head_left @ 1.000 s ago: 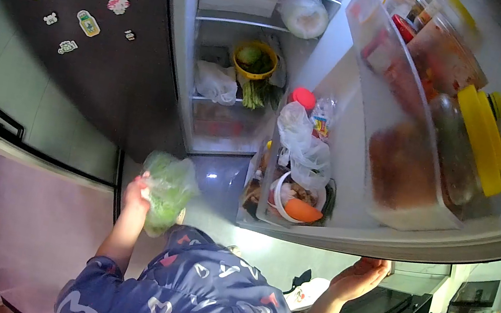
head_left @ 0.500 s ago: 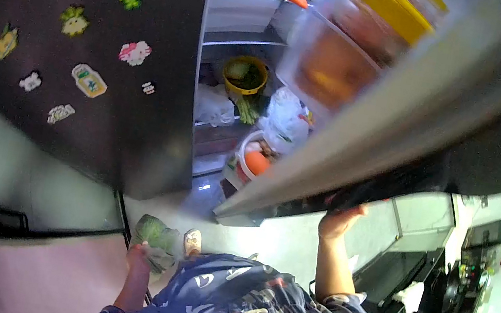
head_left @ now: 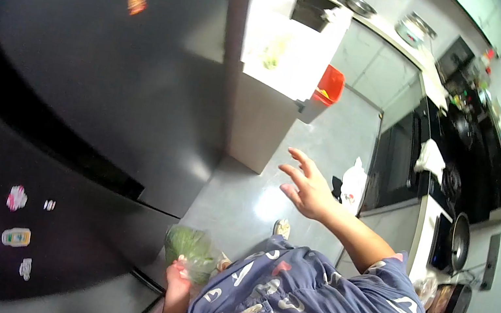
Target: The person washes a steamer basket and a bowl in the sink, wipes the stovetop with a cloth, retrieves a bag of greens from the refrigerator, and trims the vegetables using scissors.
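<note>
Reading the view as a clock face with twelve at the top, the chief change is at ten o'clock: the dark, smooth refrigerator door with red and orange magnets (head_left: 164, 76), which half a second ago stood ajar with the right hand at its edge, now appears swung to, so the lit shelves are out of sight, though whether its seal has fully met cannot be told. The neighbouring dark door with small cartoon magnets (head_left: 90, 242) lies at eight o'clock. The right hand (head_left: 308, 189) has come away from the door and hangs in the air at four o'clock, just off the centre, fingers spread and slightly bent, with nothing in it. At seven o'clock the left hand (head_left: 179, 274) keeps its fingers closed on the clear plastic bag of green vegetables (head_left: 190, 247), held low, outside the refrigerator and near the foot of its doors. The view has also turned: a white, glare-washed counter (head_left: 301, 52) now shows at twelve, and a red plastic bin (head_left: 334, 81) at one. In effect, I judge, the door needs no hand at present, leaving the right one free while the left carries the bag.
</note>
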The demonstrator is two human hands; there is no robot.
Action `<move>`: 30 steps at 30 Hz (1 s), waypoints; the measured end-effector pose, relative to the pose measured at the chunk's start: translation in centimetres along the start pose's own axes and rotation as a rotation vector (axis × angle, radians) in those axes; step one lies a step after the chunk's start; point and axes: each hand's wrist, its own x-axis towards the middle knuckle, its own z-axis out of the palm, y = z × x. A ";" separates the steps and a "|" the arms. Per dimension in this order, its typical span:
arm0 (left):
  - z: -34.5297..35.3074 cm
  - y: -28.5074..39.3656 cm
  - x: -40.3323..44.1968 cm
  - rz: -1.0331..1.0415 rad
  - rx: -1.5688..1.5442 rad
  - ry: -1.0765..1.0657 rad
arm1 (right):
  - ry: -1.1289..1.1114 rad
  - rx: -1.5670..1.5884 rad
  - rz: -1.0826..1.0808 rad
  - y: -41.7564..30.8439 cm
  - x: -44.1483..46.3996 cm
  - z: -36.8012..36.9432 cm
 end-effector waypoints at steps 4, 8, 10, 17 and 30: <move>11.4 0.7 -1.1 -0.164 0.141 -0.055 | 0.025 -0.084 0.198 7.5 -6.2 -3.1; 24.1 -0.5 -3.9 -0.181 0.058 -0.233 | 0.062 -0.082 0.398 16.0 -13.4 -6.1; 29.9 -0.9 -4.9 -0.168 0.076 -0.441 | 0.130 -0.069 0.475 20.8 -17.2 -6.5; 56.6 -4.2 -16.6 -0.133 0.015 -0.835 | 0.169 0.191 0.696 30.3 -23.3 -9.7; 87.1 -8.6 -9.8 0.123 0.124 -0.636 | 0.224 0.233 0.800 45.6 -21.2 -14.7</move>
